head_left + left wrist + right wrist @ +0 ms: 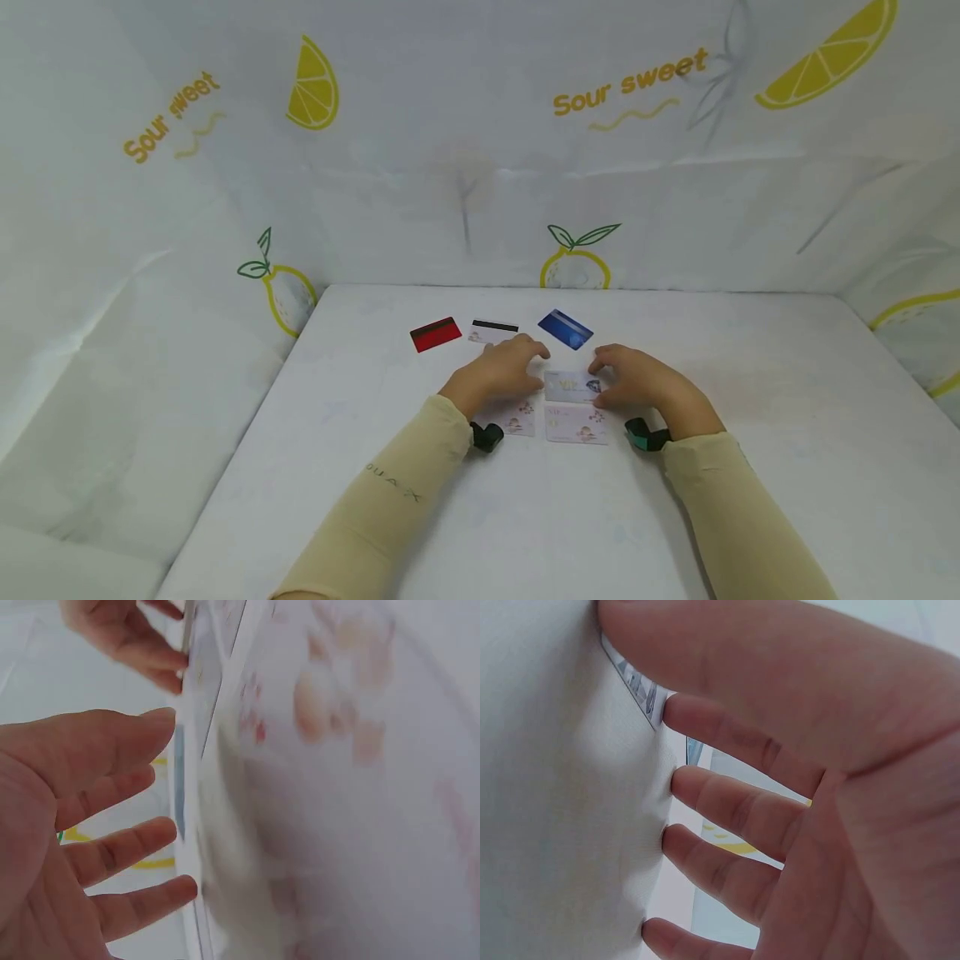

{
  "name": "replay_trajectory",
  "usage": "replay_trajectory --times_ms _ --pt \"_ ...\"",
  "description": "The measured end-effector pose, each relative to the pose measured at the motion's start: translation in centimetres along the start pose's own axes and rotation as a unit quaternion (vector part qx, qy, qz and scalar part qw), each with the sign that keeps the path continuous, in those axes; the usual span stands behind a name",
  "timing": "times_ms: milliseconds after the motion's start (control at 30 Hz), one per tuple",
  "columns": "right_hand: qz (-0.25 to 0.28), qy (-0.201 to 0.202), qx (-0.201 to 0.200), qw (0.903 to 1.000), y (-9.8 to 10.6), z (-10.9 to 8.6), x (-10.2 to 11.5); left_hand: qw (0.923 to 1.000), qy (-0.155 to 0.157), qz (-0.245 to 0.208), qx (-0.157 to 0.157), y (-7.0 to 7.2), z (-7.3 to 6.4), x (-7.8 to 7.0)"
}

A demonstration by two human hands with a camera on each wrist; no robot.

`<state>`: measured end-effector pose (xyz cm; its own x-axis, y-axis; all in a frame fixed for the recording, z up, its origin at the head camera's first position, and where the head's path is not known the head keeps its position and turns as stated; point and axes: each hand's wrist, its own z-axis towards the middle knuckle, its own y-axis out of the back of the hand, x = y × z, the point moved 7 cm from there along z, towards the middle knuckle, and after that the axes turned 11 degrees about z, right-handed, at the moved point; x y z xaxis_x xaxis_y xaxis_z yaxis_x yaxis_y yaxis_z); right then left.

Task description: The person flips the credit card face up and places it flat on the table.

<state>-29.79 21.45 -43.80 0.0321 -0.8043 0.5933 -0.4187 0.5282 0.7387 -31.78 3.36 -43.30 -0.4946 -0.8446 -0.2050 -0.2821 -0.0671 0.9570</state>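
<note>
A silver-grey VIP card [570,386] lies flat on the white table between the two hands. My right hand [641,383] rests at its right end, thumb and index fingertip right at the card's corners, the other fingertips down on the table. Just left of that card is my left hand [506,369], fingers spread and nothing in them, as the left wrist view also shows. Below the silver card lies a pale pink VIP card [576,424] with a floral print. A similar floral card [519,419] is partly hidden under the left hand and wrist.
Behind the hands lie a red card [436,334], a white card with a black stripe [492,332] and a blue card [566,329], the red and blue ones tilted. A white lemon-print cloth [420,208] hangs behind the table's far edge.
</note>
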Motion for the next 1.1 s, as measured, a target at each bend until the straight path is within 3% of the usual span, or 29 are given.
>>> replay_trajectory --times_ms 200,300,400,500,600,700,800,933,1000,1100 --pt "-0.010 0.023 -0.003 0.9997 0.4 0.2 0.7 0.9970 0.026 -0.020 -0.070 3.2 -1.1 4.5" --pt "-0.016 0.040 -0.004 0.9990 0.8 0.2 0.9 0.9929 0.058 -0.029 -0.100 4.5 -2.2 7.5" --pt "-0.017 0.052 -0.007 0.9985 1.2 0.2 1.1 0.9876 0.097 -0.040 -0.116 5.0 -3.3 11.0" --pt "-0.011 0.055 -0.009 0.9984 1.4 0.2 1.2 0.9823 0.148 -0.043 -0.107 4.5 -4.5 14.6" --pt "-0.003 0.051 -0.010 0.9986 1.5 0.2 1.2 0.9764 0.198 -0.040 -0.078 3.6 -5.8 17.9" --pt "-0.004 0.048 -0.012 0.9988 1.5 0.3 1.3 0.9731 0.223 -0.035 -0.048 2.7 -6.8 20.3" --pt "0.000 0.036 -0.018 0.9992 1.5 0.5 1.3 0.9730 0.224 -0.046 -0.032 2.2 -7.1 21.4" --pt "0.008 0.021 -0.030 0.9993 1.2 0.7 1.4 0.9740 0.220 -0.048 -0.022 1.9 -6.9 21.5" --pt "0.010 0.032 -0.037 0.9988 0.7 0.8 1.9 0.9743 0.220 -0.043 -0.017 1.7 -6.8 21.3" --pt "0.000 0.081 -0.046 0.9957 -0.1 1.1 3.5 0.9735 0.224 -0.043 -0.018 1.6 -6.9 20.8"
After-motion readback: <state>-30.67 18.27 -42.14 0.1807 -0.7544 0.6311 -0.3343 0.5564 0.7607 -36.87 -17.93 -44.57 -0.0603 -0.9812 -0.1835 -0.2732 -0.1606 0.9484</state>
